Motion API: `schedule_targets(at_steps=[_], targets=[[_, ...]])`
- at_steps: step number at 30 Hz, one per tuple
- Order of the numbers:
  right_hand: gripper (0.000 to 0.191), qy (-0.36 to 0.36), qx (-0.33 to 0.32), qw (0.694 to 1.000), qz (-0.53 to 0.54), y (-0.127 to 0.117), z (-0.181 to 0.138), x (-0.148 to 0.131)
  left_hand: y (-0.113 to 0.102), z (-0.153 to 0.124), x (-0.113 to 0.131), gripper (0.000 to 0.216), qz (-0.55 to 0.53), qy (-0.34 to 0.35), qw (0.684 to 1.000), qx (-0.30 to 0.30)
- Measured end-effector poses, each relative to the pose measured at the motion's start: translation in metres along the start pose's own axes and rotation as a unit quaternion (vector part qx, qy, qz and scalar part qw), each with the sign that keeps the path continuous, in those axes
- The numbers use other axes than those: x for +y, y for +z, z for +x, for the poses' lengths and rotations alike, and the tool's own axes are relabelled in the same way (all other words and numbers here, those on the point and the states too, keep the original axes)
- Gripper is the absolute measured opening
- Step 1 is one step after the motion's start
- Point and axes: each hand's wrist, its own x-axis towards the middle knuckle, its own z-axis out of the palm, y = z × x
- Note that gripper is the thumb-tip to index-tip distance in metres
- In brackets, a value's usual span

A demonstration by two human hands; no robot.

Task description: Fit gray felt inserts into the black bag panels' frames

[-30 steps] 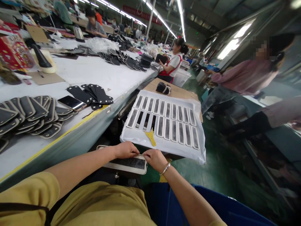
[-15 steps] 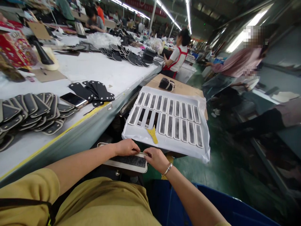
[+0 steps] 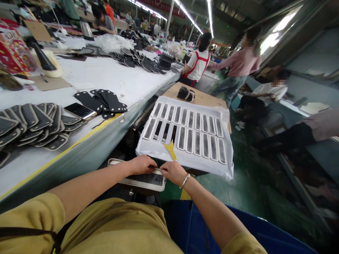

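My left hand (image 3: 141,164) and my right hand (image 3: 173,172) meet over the far edge of a flat white-rimmed piece with a dark grey centre (image 3: 144,180), held in front of my lap. Both hands have their fingers curled and pinched on that edge. Just beyond them lies a white sheet (image 3: 225,165) carrying two rows of similar narrow grey-centred pieces (image 3: 197,131). A small yellow tool (image 3: 170,149) rests on the sheet's near edge.
A long white worktable (image 3: 106,76) runs on the left, with stacks of black cut parts (image 3: 34,125), a phone (image 3: 79,110) and more black parts (image 3: 104,100). Cardboard (image 3: 203,99) with a black pouch (image 3: 185,94) sits beyond the sheet. People stand and sit further back. A blue bin (image 3: 265,236) is near my right arm.
My hands stay pinched on the piece's far edge with little movement. The view has shifted slightly, and the person in pink has walked away towards the back.
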Motion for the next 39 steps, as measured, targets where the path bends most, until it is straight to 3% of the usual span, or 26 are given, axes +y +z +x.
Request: schedule_targets(at_steps=[9,15,22,28,34,39], targets=[[0.019,-0.018,0.107,0.993,-0.038,0.024,-0.013,0.001,0.005,-0.003,-0.005,0.023,0.01,-0.006,0.999,0.034],[0.018,-0.073,0.198,0.977,-0.024,0.038,-0.018,0.004,0.011,-0.006,-0.01,0.023,0.007,0.005,0.999,0.047],[0.022,-0.144,0.112,0.981,-0.061,0.02,-0.017,0.003,0.011,-0.009,-0.015,0.026,-0.018,0.05,0.999,0.01],[0.023,-0.142,0.051,0.987,-0.056,0.012,-0.015,0.003,-0.001,-0.009,-0.012,0.03,-0.016,0.076,0.997,-0.027],[0.023,-0.133,-0.006,0.98,-0.147,0.01,-0.017,-0.005,0.0,-0.01,-0.005,0.033,0.086,0.085,0.992,-0.046],[0.017,-0.126,-0.041,0.957,-0.257,0.016,-0.028,-0.024,0.016,-0.017,0.004,0.032,0.148,0.098,0.984,-0.024]])
